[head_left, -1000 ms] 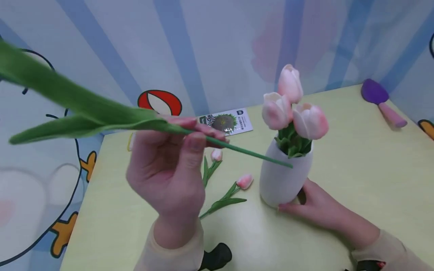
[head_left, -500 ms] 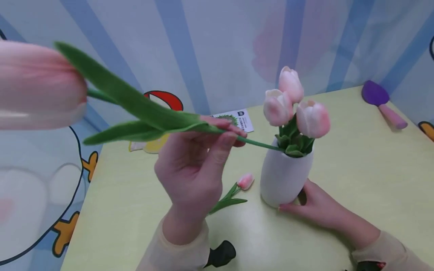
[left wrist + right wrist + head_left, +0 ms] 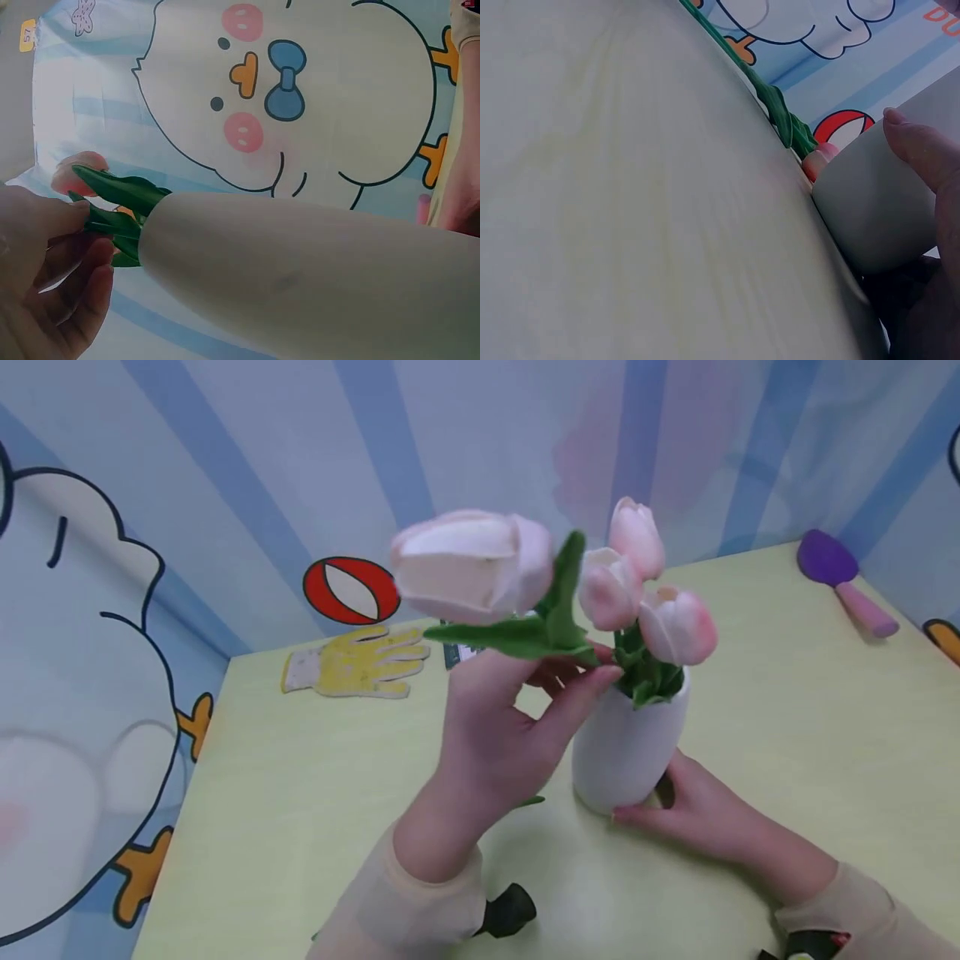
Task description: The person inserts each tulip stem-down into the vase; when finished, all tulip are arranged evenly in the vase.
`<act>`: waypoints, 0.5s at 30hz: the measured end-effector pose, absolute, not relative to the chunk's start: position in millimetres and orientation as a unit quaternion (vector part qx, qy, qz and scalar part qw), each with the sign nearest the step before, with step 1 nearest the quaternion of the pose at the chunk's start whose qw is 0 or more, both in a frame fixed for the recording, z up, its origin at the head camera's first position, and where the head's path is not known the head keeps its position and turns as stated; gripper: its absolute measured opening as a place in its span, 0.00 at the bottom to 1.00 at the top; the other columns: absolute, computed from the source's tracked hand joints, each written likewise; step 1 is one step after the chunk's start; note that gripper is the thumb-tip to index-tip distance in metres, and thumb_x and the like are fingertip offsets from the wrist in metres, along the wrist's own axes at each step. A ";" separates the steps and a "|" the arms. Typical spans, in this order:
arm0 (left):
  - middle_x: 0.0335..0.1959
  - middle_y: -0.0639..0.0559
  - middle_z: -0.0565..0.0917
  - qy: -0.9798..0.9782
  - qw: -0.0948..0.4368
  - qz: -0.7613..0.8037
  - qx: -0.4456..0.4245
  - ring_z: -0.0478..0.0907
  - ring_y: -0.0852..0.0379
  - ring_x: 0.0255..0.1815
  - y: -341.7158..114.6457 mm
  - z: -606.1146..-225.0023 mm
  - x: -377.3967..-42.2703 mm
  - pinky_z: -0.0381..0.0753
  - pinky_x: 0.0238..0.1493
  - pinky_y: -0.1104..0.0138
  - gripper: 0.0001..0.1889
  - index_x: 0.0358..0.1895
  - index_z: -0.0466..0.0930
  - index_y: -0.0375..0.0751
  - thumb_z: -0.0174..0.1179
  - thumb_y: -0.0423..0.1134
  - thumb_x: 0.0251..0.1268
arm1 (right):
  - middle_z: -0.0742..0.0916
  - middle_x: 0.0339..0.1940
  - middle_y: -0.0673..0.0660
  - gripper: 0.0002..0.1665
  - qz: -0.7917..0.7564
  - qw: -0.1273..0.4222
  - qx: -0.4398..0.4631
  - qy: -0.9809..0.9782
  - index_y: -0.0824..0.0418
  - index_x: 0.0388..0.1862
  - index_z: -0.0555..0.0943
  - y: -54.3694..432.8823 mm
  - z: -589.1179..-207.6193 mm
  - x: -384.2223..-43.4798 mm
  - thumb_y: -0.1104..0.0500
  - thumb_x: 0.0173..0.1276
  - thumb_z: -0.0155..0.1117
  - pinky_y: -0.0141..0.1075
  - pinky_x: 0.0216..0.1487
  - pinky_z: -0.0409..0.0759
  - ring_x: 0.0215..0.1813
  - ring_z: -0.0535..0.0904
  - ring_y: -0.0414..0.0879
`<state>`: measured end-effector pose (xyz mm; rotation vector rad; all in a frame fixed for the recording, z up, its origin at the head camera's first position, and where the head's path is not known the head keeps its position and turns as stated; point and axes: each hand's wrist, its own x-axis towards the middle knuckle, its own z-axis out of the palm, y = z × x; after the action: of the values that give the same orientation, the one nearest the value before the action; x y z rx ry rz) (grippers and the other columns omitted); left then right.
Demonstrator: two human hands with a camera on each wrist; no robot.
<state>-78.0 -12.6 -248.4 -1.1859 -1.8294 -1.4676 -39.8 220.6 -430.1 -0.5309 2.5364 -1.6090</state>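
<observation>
Where the left hand (image 3: 502,735) grips: its thumb and fingertips pinch the held tulip (image 3: 472,568) around the base of the leaves, close beside the mouth of the white vase (image 3: 626,756).
Held tulip: pale pink bud tipped over toward the left in the head view, green leaves spreading beneath it; the lower stem is hidden, so whether its end lies inside the vase cannot be told.
Right hand (image 3: 697,814): low on the vase's right side, gripping it near the base, the thumb laid along the near face; the other fingers are mostly hidden behind the vase.
White vase: standing on the pale yellow table (image 3: 240,827), with green leaves crowding its opening.
Three tulips (image 3: 678,627): set in the vase, their pink-and-white buds clustered above the rim, to the right of the held bud.
Loose tulip (image 3: 776,109): lying on the table near the vase, seen along bud, leaves and stem in the right wrist view; in the head view the left arm covers most of it.
Yellow glove (image 3: 360,667): flat at the table's back left, fingers pointing right.
Printed packet (image 3: 453,656): just right of the glove, largely hidden behind the left hand and held tulip.
Purple trowel (image 3: 831,564): at the back right corner, pink handle toward the near side.
</observation>
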 end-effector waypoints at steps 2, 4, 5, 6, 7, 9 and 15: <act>0.34 0.44 0.88 -0.688 0.242 -0.525 -0.437 0.83 0.60 0.30 -9.7 -251.4 -79.6 0.84 0.35 0.75 0.08 0.42 0.84 0.31 0.71 0.25 0.61 | 0.79 0.66 0.47 0.47 -0.529 0.043 -0.178 0.829 0.44 0.75 0.65 220.7 -428.0 -41.5 0.55 0.61 0.81 0.22 0.66 0.70 0.66 0.74 0.38; 0.34 0.46 0.87 -0.702 0.234 -0.513 -0.436 0.83 0.60 0.30 -7.2 -254.0 -80.3 0.83 0.35 0.76 0.07 0.42 0.84 0.32 0.70 0.27 0.63 | 0.79 0.66 0.46 0.47 -0.529 0.044 -0.181 0.828 0.44 0.75 0.65 220.9 -427.0 -42.2 0.56 0.62 0.81 0.22 0.66 0.70 0.66 0.74 0.37; 0.33 0.47 0.87 -0.709 0.230 -0.506 -0.434 0.83 0.60 0.30 -6.2 -255.7 -80.8 0.83 0.35 0.77 0.06 0.42 0.85 0.33 0.70 0.28 0.63 | 0.79 0.66 0.46 0.47 -0.529 0.043 -0.183 0.828 0.43 0.75 0.65 220.8 -426.8 -42.4 0.56 0.62 0.80 0.22 0.66 0.70 0.66 0.74 0.37; 0.33 0.47 0.87 -0.715 0.227 -0.501 -0.432 0.83 0.60 0.30 -5.0 -256.9 -81.4 0.82 0.35 0.77 0.06 0.42 0.85 0.34 0.69 0.29 0.64 | 0.79 0.65 0.45 0.47 -0.528 0.041 -0.185 0.828 0.43 0.75 0.65 220.8 -426.5 -42.7 0.55 0.62 0.80 0.22 0.66 0.70 0.66 0.74 0.37; 0.32 0.48 0.86 -0.719 0.223 -0.497 -0.432 0.83 0.60 0.30 -4.1 -258.2 -82.3 0.82 0.35 0.78 0.05 0.41 0.84 0.34 0.68 0.29 0.65 | 0.80 0.65 0.45 0.46 -0.529 0.039 -0.188 0.827 0.42 0.75 0.66 220.7 -426.5 -43.1 0.56 0.62 0.80 0.23 0.66 0.70 0.66 0.74 0.37; 0.32 0.48 0.85 -0.722 0.217 -0.496 -0.431 0.81 0.59 0.30 -2.5 -260.7 -83.9 0.81 0.35 0.78 0.05 0.42 0.84 0.34 0.66 0.30 0.65 | 0.80 0.65 0.45 0.46 -0.533 0.035 -0.193 0.823 0.42 0.74 0.66 220.7 -426.9 -43.8 0.57 0.62 0.80 0.23 0.65 0.71 0.65 0.75 0.38; 0.39 0.44 0.84 -0.696 0.211 -0.538 -0.427 0.81 0.58 0.33 -3.8 -260.6 -82.7 0.84 0.36 0.74 0.16 0.50 0.82 0.32 0.70 0.29 0.60 | 0.80 0.64 0.45 0.45 -0.540 0.041 -0.197 0.818 0.42 0.74 0.65 221.3 -428.0 -44.0 0.56 0.63 0.80 0.25 0.65 0.73 0.65 0.75 0.39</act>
<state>-82.7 -3.8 -260.6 -1.1872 -1.9333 -1.4943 -44.0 221.3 -428.0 -0.6032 2.5038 -1.6527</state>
